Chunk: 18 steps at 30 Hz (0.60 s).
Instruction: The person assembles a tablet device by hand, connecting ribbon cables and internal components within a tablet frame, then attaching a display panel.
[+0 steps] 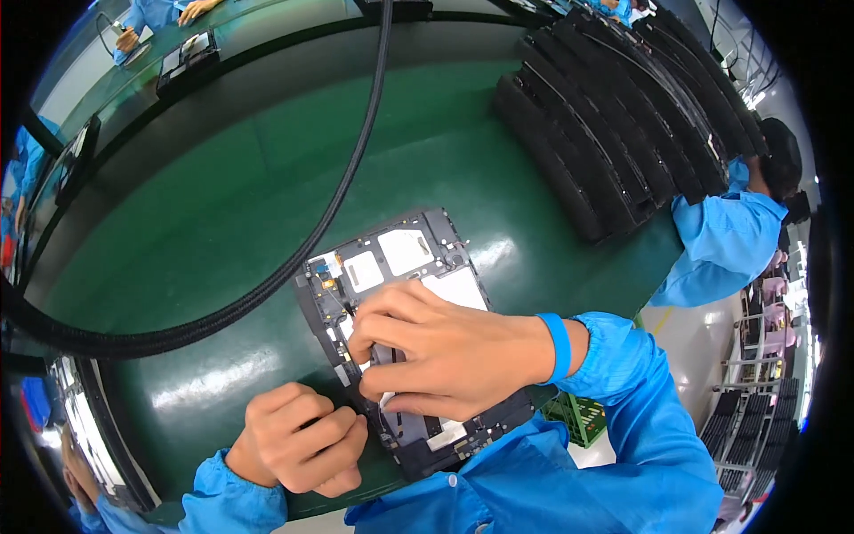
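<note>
A flat electronic device with its inside exposed (pixel 360 240) lies slightly turned on the green table in front of me. It has a black frame, pale metal panels and small cables and connectors along its left side. My right hand (pixel 449 351), with a blue band at the wrist, reaches across its middle. Those fingers are bent down onto the inner parts, and what they pinch, if anything, is hidden. Beside the device's lower left edge, my left hand (pixel 307 440) is curled closed, its fingertips turned out of sight.
A thick black cable (pixel 342 191) arcs over the table from the top to the left. Black trays (pixel 605 133) stand in a leaning stack at the far right, near a person in blue (pixel 729 236). Another device (pixel 93 432) sits at the left edge. Below is a green crate (pixel 583 423).
</note>
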{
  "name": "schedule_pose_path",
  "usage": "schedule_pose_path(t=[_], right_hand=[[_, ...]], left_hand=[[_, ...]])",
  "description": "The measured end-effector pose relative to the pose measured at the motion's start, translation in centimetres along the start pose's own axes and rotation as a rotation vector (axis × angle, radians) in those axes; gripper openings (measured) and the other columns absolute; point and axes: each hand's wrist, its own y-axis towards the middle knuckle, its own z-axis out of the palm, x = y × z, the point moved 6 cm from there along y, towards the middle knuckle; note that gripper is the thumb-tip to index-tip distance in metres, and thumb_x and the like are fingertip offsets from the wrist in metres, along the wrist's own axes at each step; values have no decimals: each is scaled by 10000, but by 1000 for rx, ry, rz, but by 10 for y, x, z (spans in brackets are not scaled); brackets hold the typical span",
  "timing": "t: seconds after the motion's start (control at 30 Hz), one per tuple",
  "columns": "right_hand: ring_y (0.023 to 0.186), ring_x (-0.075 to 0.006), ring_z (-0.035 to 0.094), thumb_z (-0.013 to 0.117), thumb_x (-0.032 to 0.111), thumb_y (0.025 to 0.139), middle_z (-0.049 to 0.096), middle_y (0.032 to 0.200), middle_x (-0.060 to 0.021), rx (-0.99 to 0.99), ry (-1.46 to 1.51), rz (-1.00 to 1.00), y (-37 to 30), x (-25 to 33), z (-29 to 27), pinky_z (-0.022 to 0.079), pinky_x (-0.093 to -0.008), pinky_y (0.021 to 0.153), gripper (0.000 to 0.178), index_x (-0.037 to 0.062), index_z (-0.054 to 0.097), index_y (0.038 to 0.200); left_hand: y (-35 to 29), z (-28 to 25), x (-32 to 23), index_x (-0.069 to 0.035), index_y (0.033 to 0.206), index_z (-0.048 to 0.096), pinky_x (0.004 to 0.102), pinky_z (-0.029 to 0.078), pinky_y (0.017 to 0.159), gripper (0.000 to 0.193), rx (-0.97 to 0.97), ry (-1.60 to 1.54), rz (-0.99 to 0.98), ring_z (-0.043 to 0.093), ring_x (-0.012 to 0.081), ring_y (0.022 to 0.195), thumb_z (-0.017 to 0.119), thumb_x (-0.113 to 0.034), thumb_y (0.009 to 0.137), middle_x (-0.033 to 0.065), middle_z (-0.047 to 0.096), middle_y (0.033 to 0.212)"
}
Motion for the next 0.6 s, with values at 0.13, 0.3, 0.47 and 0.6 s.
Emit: schedule_pose_path(t=[0.13,0.3,0.47,0.6], right_hand=[[1284,-370,503,836,116,777,573,1229,-161,-44,-84,27,-4,0,2,431,-474,1040,240,15,686,934],[1282,-363,510,833,124,715,587,1223,-152,-16,-88,-15,-4,-2,0,432,-460,1054,303,-12,688,944],[1197,-342,578,814,128,730,635,1085,-111,-55,-232,-94,1,4,4,457,-471,1097,296,11,673,963],[1132,-314,612,769,117,774,638,1006,-97,-137,-312,-112,0,5,7,492,-457,1086,225,30,656,949]], left_hand=[[7,0,-3,-75,893,772,308,516,617,276,-9,-11,25,606,184,707,704,-261,701,38,708,894],[7,5,-9,-52,918,799,309,530,602,290,71,-15,57,632,181,700,666,-233,733,52,727,885],[8,-2,-11,-51,947,799,286,546,641,281,98,-20,53,646,173,706,677,-214,754,56,738,914],[5,-1,-11,-60,968,803,278,540,643,278,105,-36,56,636,163,703,664,-231,800,54,738,919]])
